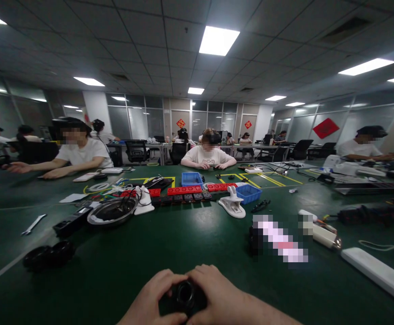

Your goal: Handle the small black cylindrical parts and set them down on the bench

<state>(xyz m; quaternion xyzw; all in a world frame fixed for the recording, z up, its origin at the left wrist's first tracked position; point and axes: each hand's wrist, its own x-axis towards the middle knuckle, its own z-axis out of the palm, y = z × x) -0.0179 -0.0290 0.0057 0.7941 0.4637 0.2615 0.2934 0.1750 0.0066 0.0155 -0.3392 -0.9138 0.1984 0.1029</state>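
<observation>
Close to the table's near edge, both hands are wrapped around a black round part with a hollow centre [185,293], perhaps a plastic fitting; its exact kind cannot be told. My left hand [151,295] curls around its left side, thumb low and fingers over the far side. From the right, my right hand [215,291] closes on the same part, and the fingertips of both hands nearly meet beyond it. The underside of the part is hidden. Two similar black round parts [49,255] lie together to the left, apart from my hands.
A wrench [33,225] and a round metal dish [113,212] lie left. Across the middle are red socket strips [184,190], blue bins [248,193] and a white clip [232,203]. A long white casing [378,273] lies right. Several people sit around the green table [125,262].
</observation>
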